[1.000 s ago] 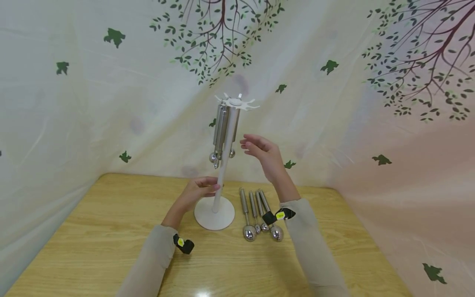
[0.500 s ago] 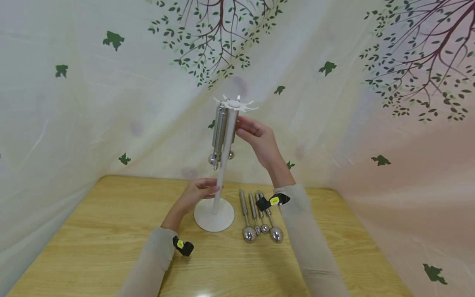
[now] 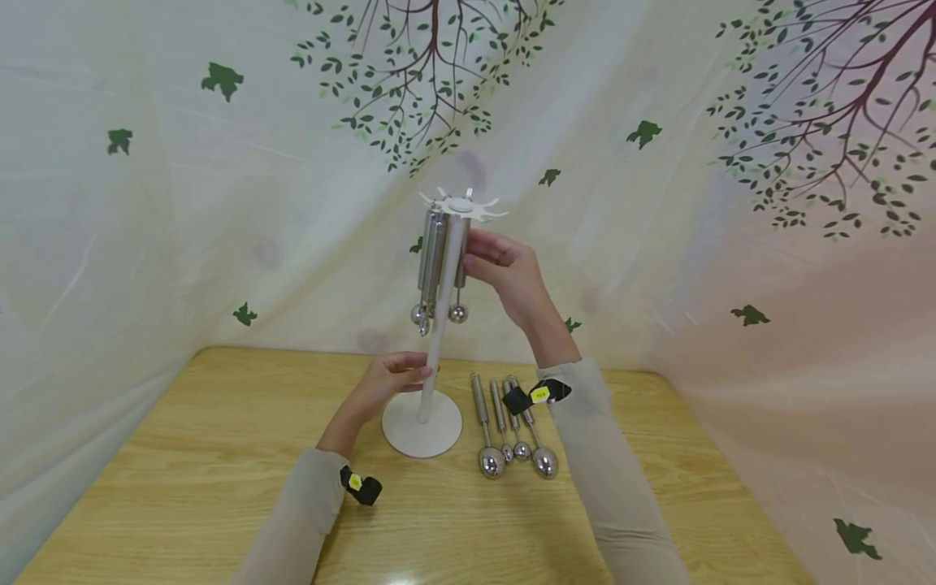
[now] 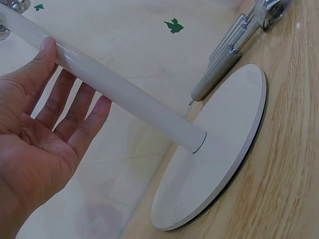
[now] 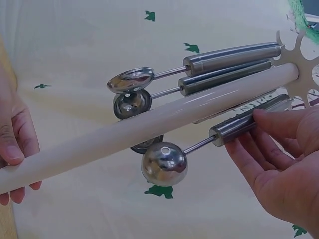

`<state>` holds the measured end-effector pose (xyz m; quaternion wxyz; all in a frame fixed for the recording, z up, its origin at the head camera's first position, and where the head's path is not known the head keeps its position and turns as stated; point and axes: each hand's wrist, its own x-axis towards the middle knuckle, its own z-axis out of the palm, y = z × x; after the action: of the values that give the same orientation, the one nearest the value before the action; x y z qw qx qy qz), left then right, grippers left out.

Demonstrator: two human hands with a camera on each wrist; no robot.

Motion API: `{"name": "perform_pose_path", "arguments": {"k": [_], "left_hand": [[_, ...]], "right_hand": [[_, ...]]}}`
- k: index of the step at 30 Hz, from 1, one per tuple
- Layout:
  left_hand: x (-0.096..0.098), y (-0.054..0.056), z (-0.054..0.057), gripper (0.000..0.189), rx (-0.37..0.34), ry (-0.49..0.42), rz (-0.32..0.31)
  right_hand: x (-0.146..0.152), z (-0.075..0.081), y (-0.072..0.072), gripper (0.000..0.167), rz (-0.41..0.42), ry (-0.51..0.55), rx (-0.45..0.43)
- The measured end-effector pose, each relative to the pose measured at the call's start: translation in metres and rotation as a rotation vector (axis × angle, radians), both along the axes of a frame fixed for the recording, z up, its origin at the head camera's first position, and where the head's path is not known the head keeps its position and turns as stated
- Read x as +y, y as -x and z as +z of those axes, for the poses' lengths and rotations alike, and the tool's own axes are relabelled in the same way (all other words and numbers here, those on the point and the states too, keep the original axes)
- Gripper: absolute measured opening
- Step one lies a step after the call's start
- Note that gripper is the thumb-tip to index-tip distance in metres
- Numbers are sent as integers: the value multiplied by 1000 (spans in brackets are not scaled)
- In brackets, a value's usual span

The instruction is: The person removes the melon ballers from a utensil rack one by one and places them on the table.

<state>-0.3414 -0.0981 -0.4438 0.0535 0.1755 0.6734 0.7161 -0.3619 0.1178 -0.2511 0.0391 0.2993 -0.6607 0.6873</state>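
white stand, slender round column, notched top (image 3: 441, 325): one, standing towards the back of the pale wood-grain tabletop (image 3: 241, 463), between the person's two arms. flat white disc base (image 3: 404, 435) down on the wood; white spoked top (image 3: 462, 208) with curved prongs.

left hand (image 3: 387, 380): gripping the lower column, thumb on the near side, fingers behind, above the base.

right hand (image 3: 515, 280): beneath the spoked top, thumb and fingers pinching the handle of a polished steel scoop with a deep round bowl (image 5: 227, 132). the scoop lies along the right side of the column, handle end at the prongs, bowl downward.

hanging steel utensils with cylindrical handles (image 3: 433, 256): on the left side of the column, handles close together, bowls low; one shallow oval bowl and one round bowl show in the right wrist view. a further bowl sits partly hidden behind the column.

loose steel scoops with ribbed handles (image 3: 492, 461): four, lying side by side on the tabletop just right of the base, bowls towards the person, handles towards the backdrop; the outer two have the larger bowls.

cream fabric backdrop (image 3: 329, 203): printed with brown branches and green leaf shapes, behind the tabletop.

beige sleeves (image 3: 292, 504): two, each with a black wrist device (image 3: 361, 485) bearing a yellow label.
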Motion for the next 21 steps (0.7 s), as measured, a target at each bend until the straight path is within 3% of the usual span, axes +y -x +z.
{"name": "perform_pose_path", "arguments": {"k": [21], "left_hand": [[-1,3,-2,39,-1,-6,7]], "right_hand": [[2,1,-17,41,-95,73,-1]]}}
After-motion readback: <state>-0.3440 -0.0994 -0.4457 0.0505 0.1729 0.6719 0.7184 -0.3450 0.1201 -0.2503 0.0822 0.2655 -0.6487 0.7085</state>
